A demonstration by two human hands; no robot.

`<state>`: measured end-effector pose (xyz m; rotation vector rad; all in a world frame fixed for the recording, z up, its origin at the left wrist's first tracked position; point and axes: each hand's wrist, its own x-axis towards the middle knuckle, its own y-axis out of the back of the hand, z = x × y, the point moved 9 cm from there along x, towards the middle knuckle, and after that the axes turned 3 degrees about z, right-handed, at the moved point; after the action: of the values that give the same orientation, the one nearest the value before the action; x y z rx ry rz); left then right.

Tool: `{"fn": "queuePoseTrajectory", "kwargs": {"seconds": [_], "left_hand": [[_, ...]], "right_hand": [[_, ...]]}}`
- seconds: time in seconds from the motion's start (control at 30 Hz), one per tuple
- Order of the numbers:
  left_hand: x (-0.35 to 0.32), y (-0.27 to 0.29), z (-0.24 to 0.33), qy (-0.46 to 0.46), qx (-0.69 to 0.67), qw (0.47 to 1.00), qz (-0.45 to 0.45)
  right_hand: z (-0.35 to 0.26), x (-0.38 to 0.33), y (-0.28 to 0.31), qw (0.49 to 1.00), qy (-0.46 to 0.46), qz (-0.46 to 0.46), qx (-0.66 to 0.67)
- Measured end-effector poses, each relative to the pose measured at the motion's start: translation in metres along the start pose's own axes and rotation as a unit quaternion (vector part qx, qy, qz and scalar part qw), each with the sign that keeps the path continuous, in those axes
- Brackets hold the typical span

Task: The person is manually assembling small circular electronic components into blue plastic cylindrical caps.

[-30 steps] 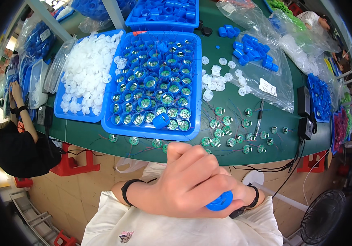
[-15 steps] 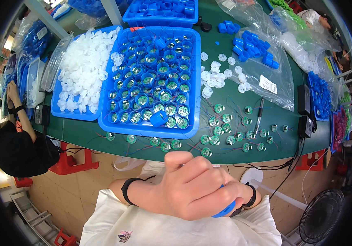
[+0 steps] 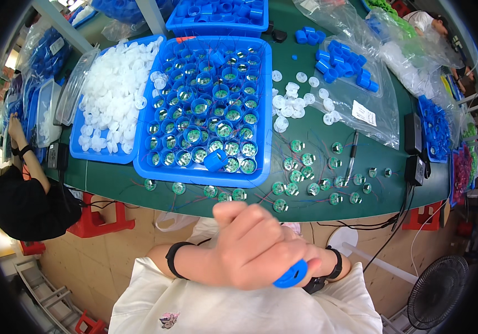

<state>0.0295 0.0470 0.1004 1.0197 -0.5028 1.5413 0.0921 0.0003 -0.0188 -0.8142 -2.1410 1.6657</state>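
My left hand [image 3: 253, 245] is closed in a fist in front of my body, just off the table's near edge. A blue round plastic cap [image 3: 291, 275] with a small dark slot pokes out below its fingers. My right hand [image 3: 312, 261] meets it from the right, mostly hidden behind the left, its fingertips closed against the cap. Most of the cap is covered by the hands. Closest beyond them on the table lie several loose green circuit boards [image 3: 280, 205] with thin red and blue wires.
A blue tray [image 3: 205, 177] holds blue cups with boards inside. Beside it stands a tray of white plastic discs [image 3: 114, 94]. Loose white discs [image 3: 288, 106], a pen [image 3: 352, 158], blue cups [image 3: 342, 61] and plastic bags lie right. A co-worker [image 3: 22, 195] sits left; a fan [image 3: 436, 292] stands right.
Both hands have shifted slightly left, the left one turning a little. More of the blue cap's round face shows now.
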Motion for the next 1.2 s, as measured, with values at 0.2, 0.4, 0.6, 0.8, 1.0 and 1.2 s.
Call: {"fn": "queuePoseTrajectory", "kwargs": {"seconds": [0.2,0.4,0.6,0.8,1.0,1.2], "left_hand": [[0.003,-0.004,-0.014,0.073,-0.021,0.996,-0.042],[0.007,0.004,0.007,0.003,0.007,1.0,-0.002],[0.006,0.007,0.013,-0.024,0.069,0.995,0.068],[-0.014,0.013,0.015,-0.025,0.146,0.978,0.146],[-0.013,0.014,0.009,-0.032,0.17,0.972,0.16],[-0.024,0.013,-0.023,0.054,0.005,0.986,-0.16]], "right_hand": [[-0.002,0.003,0.002,1.0,0.017,-0.001,-0.003],[0.014,-0.008,-0.004,0.999,-0.036,-0.017,0.005],[0.009,-0.001,-0.026,0.991,-0.035,-0.096,0.09],[0.0,0.009,-0.038,0.983,0.0,-0.15,0.103],[0.011,0.01,-0.02,0.988,-0.012,-0.104,0.11],[-0.069,0.002,-0.027,0.917,0.029,0.209,-0.339]]}}
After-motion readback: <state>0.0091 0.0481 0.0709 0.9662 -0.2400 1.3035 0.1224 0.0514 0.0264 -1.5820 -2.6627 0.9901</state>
